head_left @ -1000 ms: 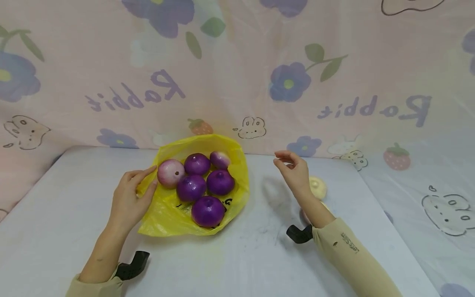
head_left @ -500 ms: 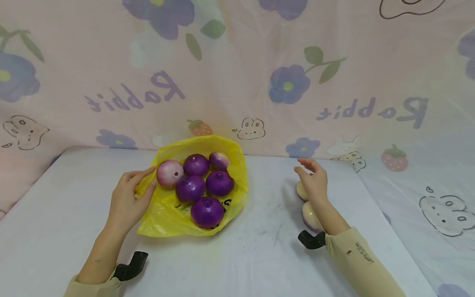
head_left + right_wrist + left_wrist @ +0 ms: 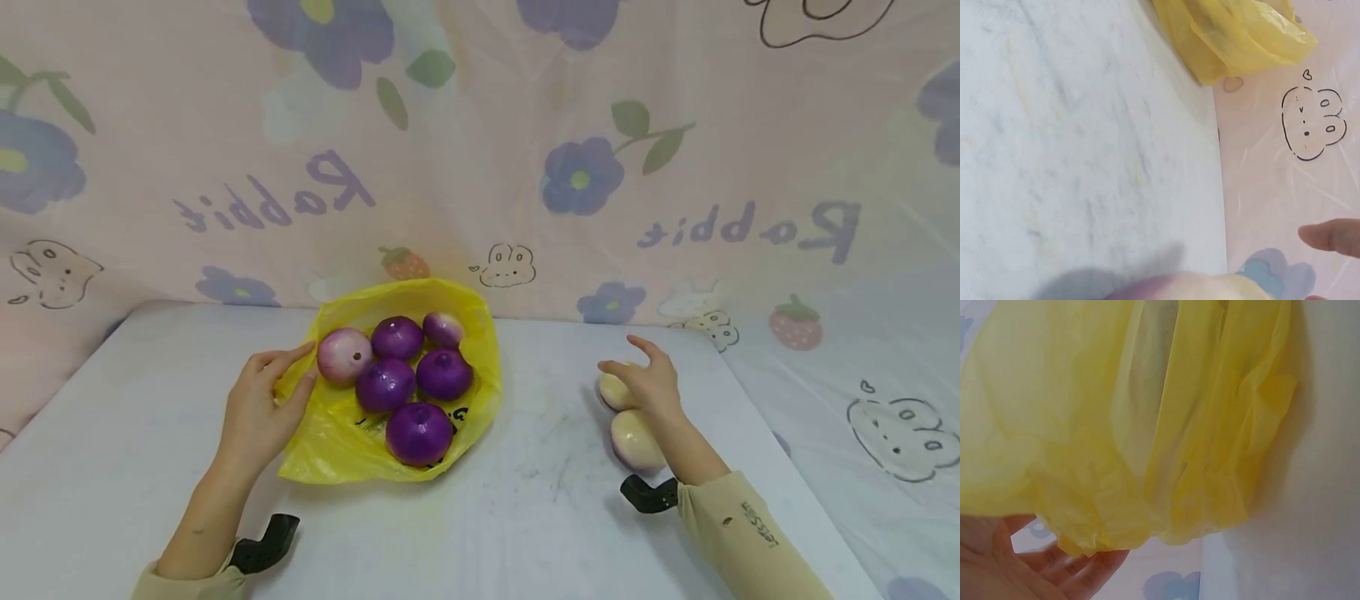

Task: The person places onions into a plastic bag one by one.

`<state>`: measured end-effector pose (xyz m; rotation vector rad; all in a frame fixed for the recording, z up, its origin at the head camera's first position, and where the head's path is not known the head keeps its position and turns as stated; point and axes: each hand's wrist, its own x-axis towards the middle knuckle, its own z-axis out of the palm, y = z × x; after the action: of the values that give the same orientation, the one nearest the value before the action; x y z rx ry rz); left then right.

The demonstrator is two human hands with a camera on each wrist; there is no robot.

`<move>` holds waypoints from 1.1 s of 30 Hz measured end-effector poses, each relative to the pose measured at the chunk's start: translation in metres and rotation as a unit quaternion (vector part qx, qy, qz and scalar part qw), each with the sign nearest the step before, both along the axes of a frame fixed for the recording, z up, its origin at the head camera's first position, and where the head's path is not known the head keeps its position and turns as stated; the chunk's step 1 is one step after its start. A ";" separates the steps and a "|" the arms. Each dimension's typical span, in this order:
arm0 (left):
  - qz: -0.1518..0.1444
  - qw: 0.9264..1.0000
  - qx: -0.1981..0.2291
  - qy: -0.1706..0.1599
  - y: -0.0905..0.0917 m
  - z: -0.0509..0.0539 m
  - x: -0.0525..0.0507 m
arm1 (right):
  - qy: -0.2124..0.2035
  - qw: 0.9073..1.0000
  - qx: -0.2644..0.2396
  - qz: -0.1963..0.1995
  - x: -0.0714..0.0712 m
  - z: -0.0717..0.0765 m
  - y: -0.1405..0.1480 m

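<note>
A yellow plastic bag lies with its mouth spread wide, several onions in it, most of them deep purple like the purple onion nearest its front. At the bag's left sits a paler pink onion. My left hand holds the bag's left edge between thumb and fingers; the left wrist view has that hand under the hanging yellow film. On the right, my right hand hovers with thumb and forefinger spread apart over two cream-coloured onions, a far one partly covered by the hand and a nearer one.
The white tabletop carries grey smudges between the bag and the cream onions. A printed cloth hangs behind the table's back edge. A black angled piece sits at the left wrist, another at the right.
My right hand has moved right, away from the bag, to over the cream onions, and its thumb and forefinger have spread. The left hand keeps its place at the bag's edge.
</note>
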<state>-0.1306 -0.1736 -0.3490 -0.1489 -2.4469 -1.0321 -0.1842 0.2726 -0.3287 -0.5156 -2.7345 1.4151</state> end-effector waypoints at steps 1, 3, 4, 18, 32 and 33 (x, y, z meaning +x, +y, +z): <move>-0.001 1.000 0.000 0.002 0.000 0.000 0.000 | -0.007 1.000 -0.002 0.007 0.000 -0.001 0.002; -0.001 1.000 -0.001 0.009 0.000 -0.001 0.000 | -0.019 1.000 -0.004 0.021 0.001 -0.002 0.005; -0.001 1.000 -0.001 0.012 0.000 -0.001 0.000 | -0.024 0.999 -0.002 0.026 0.001 -0.003 0.007; 0.002 1.000 -0.003 0.008 0.000 -0.001 0.002 | -0.057 0.996 -0.056 0.036 0.002 -0.010 0.011; 0.004 1.000 -0.003 -0.001 -0.002 0.001 0.002 | -0.040 0.996 -0.052 0.059 0.001 -0.012 0.010; 0.004 1.000 -0.003 -0.003 -0.002 0.001 0.002 | -0.038 0.996 -0.053 0.061 0.001 -0.011 0.009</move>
<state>-0.1290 -0.1754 -0.3481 -0.1374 -2.4533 -1.0231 -0.1828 0.2815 -0.3399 -0.4213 -2.8060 1.6096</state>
